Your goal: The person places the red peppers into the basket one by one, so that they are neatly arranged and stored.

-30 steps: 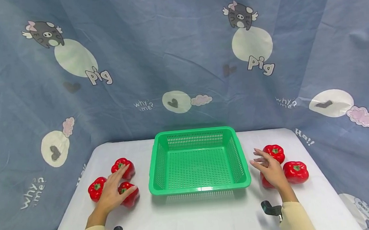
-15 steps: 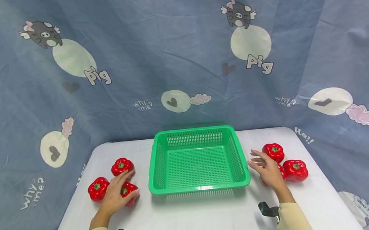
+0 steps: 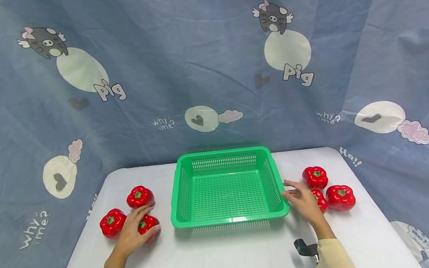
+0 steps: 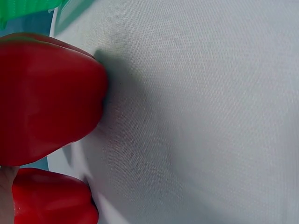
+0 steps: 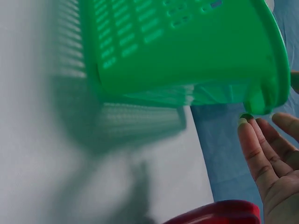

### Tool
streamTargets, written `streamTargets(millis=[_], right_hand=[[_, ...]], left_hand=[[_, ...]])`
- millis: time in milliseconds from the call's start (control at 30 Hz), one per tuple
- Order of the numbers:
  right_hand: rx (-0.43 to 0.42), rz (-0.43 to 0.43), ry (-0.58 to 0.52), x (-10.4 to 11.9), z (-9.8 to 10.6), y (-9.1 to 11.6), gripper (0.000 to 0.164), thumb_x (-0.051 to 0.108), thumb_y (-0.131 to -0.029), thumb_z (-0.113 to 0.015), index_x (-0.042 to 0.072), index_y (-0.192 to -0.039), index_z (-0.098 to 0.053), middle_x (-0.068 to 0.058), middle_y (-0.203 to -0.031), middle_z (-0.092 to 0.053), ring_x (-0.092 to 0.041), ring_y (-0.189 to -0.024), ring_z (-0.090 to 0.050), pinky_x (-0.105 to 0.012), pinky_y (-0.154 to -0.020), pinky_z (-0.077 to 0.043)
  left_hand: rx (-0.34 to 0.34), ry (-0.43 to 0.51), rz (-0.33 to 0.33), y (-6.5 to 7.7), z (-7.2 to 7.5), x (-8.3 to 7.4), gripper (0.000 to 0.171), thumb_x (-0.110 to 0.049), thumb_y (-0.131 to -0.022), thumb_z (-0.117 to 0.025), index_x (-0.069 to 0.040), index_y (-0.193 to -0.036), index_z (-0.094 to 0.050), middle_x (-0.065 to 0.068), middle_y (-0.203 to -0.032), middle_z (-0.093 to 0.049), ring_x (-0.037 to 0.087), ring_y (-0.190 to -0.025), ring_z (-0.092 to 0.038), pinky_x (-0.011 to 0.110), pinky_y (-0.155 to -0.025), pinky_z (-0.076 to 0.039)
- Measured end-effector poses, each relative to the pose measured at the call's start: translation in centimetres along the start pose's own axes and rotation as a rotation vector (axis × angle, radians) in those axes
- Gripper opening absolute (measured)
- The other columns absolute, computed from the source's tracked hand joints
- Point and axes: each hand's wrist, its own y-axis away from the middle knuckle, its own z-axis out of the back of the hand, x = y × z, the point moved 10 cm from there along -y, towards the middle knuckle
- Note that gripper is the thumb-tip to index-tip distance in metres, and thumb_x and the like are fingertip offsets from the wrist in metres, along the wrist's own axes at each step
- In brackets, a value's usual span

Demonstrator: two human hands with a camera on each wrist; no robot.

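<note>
My left hand (image 3: pixel 131 234) curls over a red bell pepper (image 4: pixel 51 98), its thumb along the right side and its fingers across the far side. The palm hides part of this pepper in the head view. Two more red bell peppers stand close by, one behind (image 3: pixel 140 196) and one to the left (image 3: pixel 112 224). At the right side of a green plastic basket (image 3: pixel 230 220), my right hand (image 3: pixel 304 202) has its fingertips right at the rim. Its fingers (image 5: pixel 252 149) are extended in the right wrist view and hold nothing.
Just right of my right hand sit three red bell peppers: a far one (image 3: pixel 315 178), a partly covered one (image 3: pixel 320 201) and an outer one (image 3: pixel 341 197). White cloth (image 3: pixel 224 255) covers the table. A blue patterned curtain (image 3: pixel 210 75) hangs behind it.
My left hand has come down and closed over the nearest left pepper. My right hand has moved left from the peppers to the basket's rim. The head view has shifted slightly.
</note>
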Motion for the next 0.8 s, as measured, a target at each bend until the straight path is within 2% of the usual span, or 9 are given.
streamTargets(millis=[100,233,333,500,667,800], right_hand=[[-0.004,-0.023,-0.025,-0.3,-0.4,0.0,0.047,0.019,-0.095,-0.062,-0.001,-0.136,-0.050,-0.020,-0.132,-0.055,-0.033,-0.109,-0.062,-0.039,-0.092,-0.052],[-0.019,-0.017,-0.032,-0.2,-0.7,-0.1,0.044,0.013,-0.095,-0.061,-0.002,-0.135,-0.052,-0.022,-0.125,-0.059,-0.028,-0.098,-0.066,-0.024,-0.080,-0.052],[-0.027,-0.023,-0.032,-0.3,-0.8,-0.2,0.043,0.012,-0.096,-0.060,-0.003,-0.135,-0.052,-0.022,-0.120,-0.061,-0.025,-0.093,-0.066,-0.018,-0.074,-0.050],[-0.044,-0.051,-0.032,-0.6,-0.8,-0.4,0.042,0.013,-0.096,-0.058,-0.003,-0.135,-0.052,-0.021,-0.118,-0.060,-0.025,-0.094,-0.063,-0.018,-0.073,-0.049],[-0.061,-0.082,-0.036,-1.1,-0.8,-0.5,0.042,0.012,-0.096,-0.059,-0.001,-0.136,-0.052,-0.019,-0.112,-0.061,-0.023,-0.094,-0.059,-0.022,-0.075,-0.048],[-0.058,-0.113,-0.075,-1.6,-0.9,-0.5,0.043,0.012,-0.097,-0.058,-0.001,-0.137,-0.051,-0.016,-0.106,-0.061,-0.019,-0.092,-0.057,-0.020,-0.076,-0.047]], left_hand=[[0.015,-0.005,0.017,0.1,-0.1,0.2,0.079,-0.041,-0.078,-0.077,-0.010,-0.143,-0.044,0.016,-0.146,-0.036,0.044,-0.133,-0.027,0.070,-0.093,-0.038],[0.033,-0.001,0.047,0.1,-0.1,0.4,0.079,-0.042,-0.078,-0.078,-0.010,-0.142,-0.045,0.017,-0.146,-0.036,0.045,-0.134,-0.026,0.069,-0.094,-0.039],[0.047,0.000,0.071,0.1,-0.2,0.6,0.078,-0.044,-0.077,-0.078,-0.010,-0.141,-0.047,0.017,-0.144,-0.038,0.045,-0.133,-0.028,0.068,-0.093,-0.041],[0.063,-0.005,0.092,0.1,-0.4,0.7,0.076,-0.045,-0.077,-0.077,-0.010,-0.138,-0.049,0.019,-0.141,-0.040,0.045,-0.131,-0.031,0.066,-0.091,-0.044],[0.056,-0.009,0.074,0.3,-0.3,0.4,0.074,-0.047,-0.079,-0.075,-0.009,-0.137,-0.050,0.019,-0.141,-0.041,0.044,-0.131,-0.031,0.067,-0.092,-0.042],[0.069,-0.003,0.063,0.4,-0.2,0.3,0.074,-0.046,-0.078,-0.076,-0.011,-0.138,-0.049,0.017,-0.142,-0.039,0.044,-0.131,-0.029,0.066,-0.092,-0.044]])
